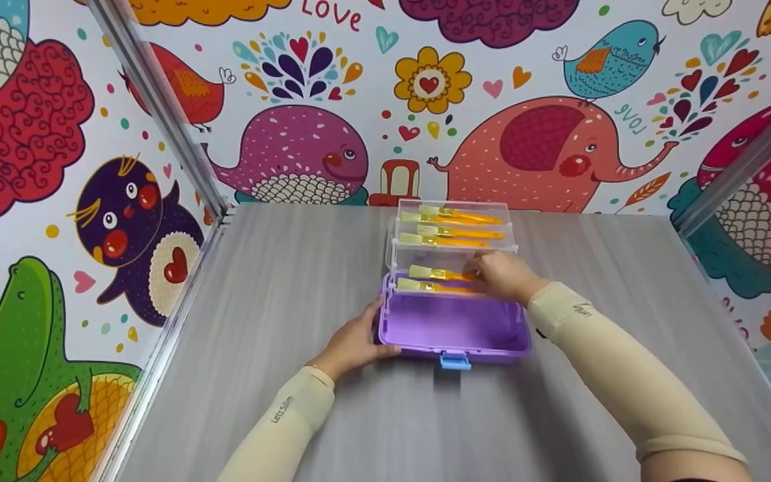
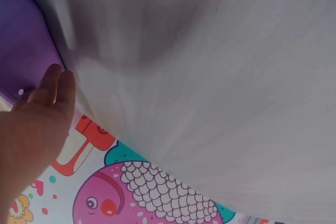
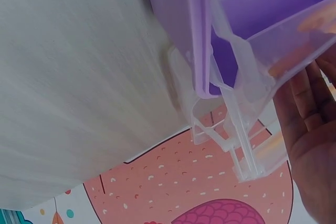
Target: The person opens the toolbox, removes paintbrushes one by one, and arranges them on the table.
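A purple storage box (image 1: 456, 321) stands open on the table, its blue latch (image 1: 455, 361) at the front. Clear trays (image 1: 439, 256) fan up behind it in tiers. Paintbrushes with yellow-orange handles and pale bristles lie in them. My left hand (image 1: 355, 341) holds the box's front left corner, thumb at the front rim and fingers along the side wall. Over the lowest tray, my right hand (image 1: 506, 274) pinches the handle end of a paintbrush (image 1: 434, 272). Another paintbrush (image 1: 419, 286) lies just in front of it. In the right wrist view, the clear tray partly covers the fingertips.
The grey wood-grain table (image 1: 278, 268) extends around the box. Behind it rises a wall (image 1: 372, 80) printed with cartoon animals. Metal frame posts (image 1: 158, 100) stand at the left and right corners.
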The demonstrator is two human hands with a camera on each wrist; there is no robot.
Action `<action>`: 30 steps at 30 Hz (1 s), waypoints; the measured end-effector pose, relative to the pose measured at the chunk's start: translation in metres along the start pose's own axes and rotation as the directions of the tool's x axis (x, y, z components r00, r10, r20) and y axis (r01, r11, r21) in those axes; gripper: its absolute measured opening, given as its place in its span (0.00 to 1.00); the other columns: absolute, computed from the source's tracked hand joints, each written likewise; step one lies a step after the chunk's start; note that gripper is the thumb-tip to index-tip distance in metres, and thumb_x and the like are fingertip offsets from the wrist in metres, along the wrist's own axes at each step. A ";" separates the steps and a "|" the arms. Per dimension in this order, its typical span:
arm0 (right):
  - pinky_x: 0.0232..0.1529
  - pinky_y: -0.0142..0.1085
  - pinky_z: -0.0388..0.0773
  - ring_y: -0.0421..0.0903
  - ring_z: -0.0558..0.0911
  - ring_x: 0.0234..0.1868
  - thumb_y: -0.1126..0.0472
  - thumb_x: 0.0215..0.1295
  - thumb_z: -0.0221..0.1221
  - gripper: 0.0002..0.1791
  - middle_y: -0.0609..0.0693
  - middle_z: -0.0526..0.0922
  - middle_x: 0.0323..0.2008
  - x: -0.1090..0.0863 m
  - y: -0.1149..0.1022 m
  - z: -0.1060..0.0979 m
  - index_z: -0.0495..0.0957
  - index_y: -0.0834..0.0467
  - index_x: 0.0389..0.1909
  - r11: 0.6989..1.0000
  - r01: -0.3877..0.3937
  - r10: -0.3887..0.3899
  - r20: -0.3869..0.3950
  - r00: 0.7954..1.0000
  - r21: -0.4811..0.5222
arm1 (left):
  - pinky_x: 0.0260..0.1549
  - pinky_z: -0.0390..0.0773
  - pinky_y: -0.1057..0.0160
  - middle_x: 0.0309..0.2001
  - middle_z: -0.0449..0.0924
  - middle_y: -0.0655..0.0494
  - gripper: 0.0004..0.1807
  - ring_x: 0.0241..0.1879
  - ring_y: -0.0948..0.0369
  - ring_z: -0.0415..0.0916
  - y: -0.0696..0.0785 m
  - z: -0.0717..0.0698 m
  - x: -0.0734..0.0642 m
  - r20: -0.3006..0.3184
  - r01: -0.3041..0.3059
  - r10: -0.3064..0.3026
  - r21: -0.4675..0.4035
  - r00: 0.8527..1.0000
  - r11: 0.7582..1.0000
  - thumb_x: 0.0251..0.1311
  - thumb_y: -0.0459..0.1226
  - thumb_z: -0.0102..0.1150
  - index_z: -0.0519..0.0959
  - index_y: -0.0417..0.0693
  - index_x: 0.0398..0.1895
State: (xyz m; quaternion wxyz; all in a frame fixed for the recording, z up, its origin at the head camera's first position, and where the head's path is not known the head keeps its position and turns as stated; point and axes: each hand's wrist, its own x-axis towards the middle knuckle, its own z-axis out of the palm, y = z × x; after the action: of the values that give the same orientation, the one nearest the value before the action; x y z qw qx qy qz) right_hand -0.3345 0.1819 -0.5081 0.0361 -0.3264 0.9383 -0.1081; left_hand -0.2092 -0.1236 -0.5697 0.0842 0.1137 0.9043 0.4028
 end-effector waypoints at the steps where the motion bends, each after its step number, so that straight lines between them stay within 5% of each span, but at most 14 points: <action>1: 0.48 0.46 0.82 0.50 0.84 0.41 0.62 0.60 0.71 0.12 0.51 0.85 0.40 0.000 0.000 0.000 0.88 0.58 0.45 1.000 -0.008 0.008 0.002 1.000 0.000 | 0.64 0.66 0.46 0.68 0.67 0.38 0.59 0.64 0.42 0.68 0.000 0.000 0.000 0.000 0.002 -0.002 0.001 1.000 1.000 0.47 0.52 0.76 0.53 0.43 0.78; 22: 0.48 0.48 0.82 0.51 0.85 0.44 0.62 0.60 0.70 0.16 0.52 0.86 0.45 -0.013 0.001 -0.020 0.87 0.57 0.50 0.999 -0.039 0.040 -0.031 0.999 0.017 | 0.65 0.64 0.45 0.69 0.66 0.36 0.59 0.65 0.41 0.67 -0.001 0.001 0.000 -0.002 -0.019 0.019 -0.001 1.000 1.000 0.47 0.52 0.76 0.53 0.42 0.78; 30: 0.44 0.46 0.84 0.50 0.85 0.39 0.65 0.57 0.71 0.14 0.52 0.86 0.39 -0.027 0.010 -0.033 0.88 0.58 0.46 0.999 0.016 -0.019 -0.082 0.996 -0.029 | 0.65 0.64 0.47 0.71 0.64 0.38 0.59 0.66 0.42 0.66 -0.001 0.000 -0.001 0.003 -0.024 0.024 0.020 1.000 0.999 0.49 0.53 0.74 0.51 0.40 0.78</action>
State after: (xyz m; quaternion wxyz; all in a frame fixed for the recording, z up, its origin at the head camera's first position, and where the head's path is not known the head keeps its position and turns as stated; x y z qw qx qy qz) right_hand -0.3243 0.2120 -0.4782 -0.0079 -0.3303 0.9376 -0.1086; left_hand -0.2086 -0.1243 -0.5704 0.0793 0.1261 0.9067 0.3945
